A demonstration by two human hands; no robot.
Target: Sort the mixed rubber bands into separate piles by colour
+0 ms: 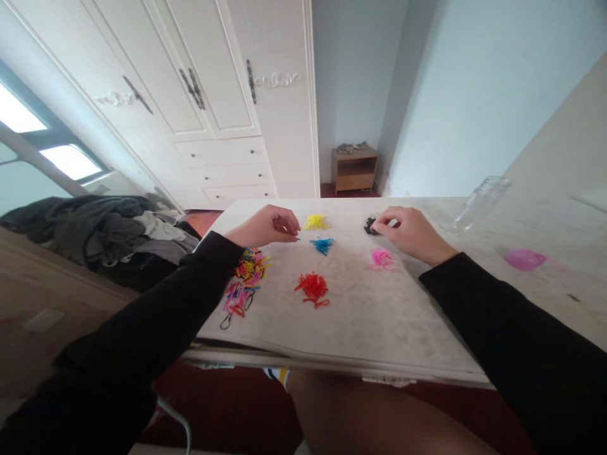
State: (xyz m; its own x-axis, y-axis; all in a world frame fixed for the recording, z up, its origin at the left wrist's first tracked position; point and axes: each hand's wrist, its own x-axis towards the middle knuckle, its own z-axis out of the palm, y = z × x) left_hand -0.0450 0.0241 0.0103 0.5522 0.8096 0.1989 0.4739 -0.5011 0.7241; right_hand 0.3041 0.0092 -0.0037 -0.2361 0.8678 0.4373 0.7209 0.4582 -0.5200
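Note:
Small coloured rubber bands lie in piles on a pale table. My left hand (271, 226) is closed in a pinch, with the tip of a blue rubber band (298, 239) showing at the fingertips. Just right of it is the blue pile (322, 245), and behind that the yellow pile (315, 221). My right hand (408, 231) pinches at the black pile (368, 225), its fingertips touching the bands. Nearer me are the pink pile (382, 259) and the red pile (313, 288). A mixed-colour heap (250, 266) sits partly behind my left forearm.
A clear glass jar (481, 203) stands at the table's right, with a pink translucent object (524, 258) nearer me. Dark clothes (95, 234) are heaped at the left. A white wardrobe (222, 114) and a small wooden cabinet (355, 169) stand beyond the table (360, 316).

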